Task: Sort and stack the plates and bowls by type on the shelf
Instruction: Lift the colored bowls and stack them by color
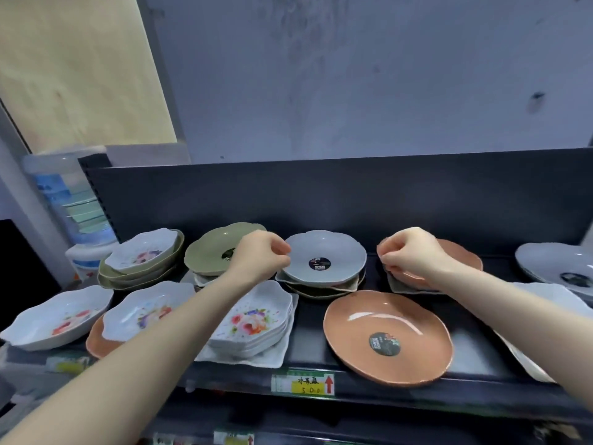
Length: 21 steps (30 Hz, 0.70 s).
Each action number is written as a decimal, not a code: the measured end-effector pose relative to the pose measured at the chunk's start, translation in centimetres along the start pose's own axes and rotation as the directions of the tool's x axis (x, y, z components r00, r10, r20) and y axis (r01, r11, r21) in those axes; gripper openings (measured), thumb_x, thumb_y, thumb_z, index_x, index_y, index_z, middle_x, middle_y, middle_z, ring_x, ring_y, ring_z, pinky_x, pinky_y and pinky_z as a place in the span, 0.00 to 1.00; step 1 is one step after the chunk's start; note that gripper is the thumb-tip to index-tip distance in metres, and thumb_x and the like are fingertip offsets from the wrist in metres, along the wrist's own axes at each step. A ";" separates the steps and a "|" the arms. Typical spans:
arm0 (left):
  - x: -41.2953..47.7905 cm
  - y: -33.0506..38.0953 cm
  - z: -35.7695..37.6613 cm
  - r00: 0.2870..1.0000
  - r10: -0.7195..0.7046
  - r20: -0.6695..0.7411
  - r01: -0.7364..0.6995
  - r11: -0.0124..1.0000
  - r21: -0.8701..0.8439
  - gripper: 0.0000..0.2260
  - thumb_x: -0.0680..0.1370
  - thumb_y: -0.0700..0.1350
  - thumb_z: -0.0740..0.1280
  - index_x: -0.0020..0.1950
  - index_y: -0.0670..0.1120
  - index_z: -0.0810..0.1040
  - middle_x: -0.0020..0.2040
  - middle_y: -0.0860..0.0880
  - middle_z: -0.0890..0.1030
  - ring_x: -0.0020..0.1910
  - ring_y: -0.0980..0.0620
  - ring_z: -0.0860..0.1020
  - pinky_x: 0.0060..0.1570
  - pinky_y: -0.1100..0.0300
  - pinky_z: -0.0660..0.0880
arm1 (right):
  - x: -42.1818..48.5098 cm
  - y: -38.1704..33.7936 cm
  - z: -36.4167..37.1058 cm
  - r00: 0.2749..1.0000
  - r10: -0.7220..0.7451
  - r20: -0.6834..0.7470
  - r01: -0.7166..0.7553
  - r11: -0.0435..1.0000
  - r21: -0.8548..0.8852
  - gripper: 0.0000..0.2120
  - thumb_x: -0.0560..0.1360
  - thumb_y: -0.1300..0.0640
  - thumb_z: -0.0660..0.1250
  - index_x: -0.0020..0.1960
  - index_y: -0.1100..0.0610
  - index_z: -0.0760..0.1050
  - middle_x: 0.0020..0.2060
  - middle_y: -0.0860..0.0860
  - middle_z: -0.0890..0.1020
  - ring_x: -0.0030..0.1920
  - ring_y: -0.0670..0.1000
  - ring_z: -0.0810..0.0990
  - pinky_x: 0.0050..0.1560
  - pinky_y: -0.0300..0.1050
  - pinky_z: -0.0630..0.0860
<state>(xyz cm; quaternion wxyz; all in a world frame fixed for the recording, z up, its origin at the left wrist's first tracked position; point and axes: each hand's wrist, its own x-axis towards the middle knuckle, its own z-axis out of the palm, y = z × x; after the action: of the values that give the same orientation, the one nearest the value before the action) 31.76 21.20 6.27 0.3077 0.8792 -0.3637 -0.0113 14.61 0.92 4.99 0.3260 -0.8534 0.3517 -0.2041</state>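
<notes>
A dark shelf (308,329) holds mixed plates and bowls. My left hand (260,253) pinches the left rim of a pale grey scalloped plate (333,252) that tops a mixed stack at the back middle. My right hand (406,252) grips the left rim of a terracotta plate (462,255) lying on a white dish at the back right. Behind my left hand sits a green plate (211,248). A large terracotta plate (385,332) lies at the front. White floral bowls (256,319) are stacked at the front middle.
More floral bowls (54,316) sit at the front left, and a floral bowl rests on green bowls (141,268) at the back left. White plates (558,264) stand at the right end. A water bottle (64,194) stands beyond the shelf's left end. A price tag (303,383) hangs on the front edge.
</notes>
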 end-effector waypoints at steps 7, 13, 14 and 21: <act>-0.8 3.8 5.4 0.992 0.080 0.100 -0.074 0.995 -0.065 0.12 0.70 0.43 0.69 0.52 0.48 0.85 0.49 0.53 0.85 0.49 0.56 0.81 0.52 0.61 0.77 | 2.7 8.1 -4.6 0.968 0.125 -0.219 -0.175 0.958 -0.228 0.16 0.69 0.62 0.66 0.55 0.52 0.82 0.52 0.52 0.84 0.53 0.56 0.81 0.46 0.43 0.75; -2.2 4.1 7.5 0.990 0.058 0.128 -0.059 0.998 0.003 0.12 0.70 0.44 0.68 0.53 0.50 0.84 0.50 0.54 0.85 0.51 0.56 0.81 0.51 0.61 0.77 | 3.5 11.5 -5.6 0.960 0.241 -0.143 -0.280 0.848 -0.450 0.03 0.68 0.64 0.64 0.40 0.59 0.72 0.43 0.57 0.81 0.44 0.60 0.78 0.37 0.44 0.70; -2.5 4.0 7.6 0.990 0.056 0.127 -0.058 0.998 0.007 0.12 0.70 0.44 0.68 0.53 0.50 0.84 0.50 0.53 0.85 0.52 0.56 0.81 0.52 0.62 0.76 | 3.6 11.8 -5.5 0.954 0.268 -0.137 -0.301 0.836 -0.460 0.03 0.67 0.65 0.65 0.39 0.59 0.72 0.42 0.56 0.80 0.44 0.60 0.77 0.37 0.44 0.70; -3.7 3.8 7.4 0.993 -0.009 0.114 0.017 0.998 -0.062 0.12 0.70 0.43 0.69 0.53 0.48 0.84 0.49 0.52 0.85 0.46 0.55 0.81 0.53 0.60 0.77 | 4.6 12.3 -6.4 0.923 0.313 -0.223 -0.357 0.913 -0.196 0.11 0.66 0.71 0.59 0.43 0.62 0.76 0.39 0.60 0.82 0.37 0.60 0.84 0.36 0.48 0.80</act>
<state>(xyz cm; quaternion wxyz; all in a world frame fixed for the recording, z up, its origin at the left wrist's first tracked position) 24.84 17.62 1.59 0.3138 0.8693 -0.3743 -0.0749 8.27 -11.77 1.47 0.2194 -0.7895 0.5439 -0.1812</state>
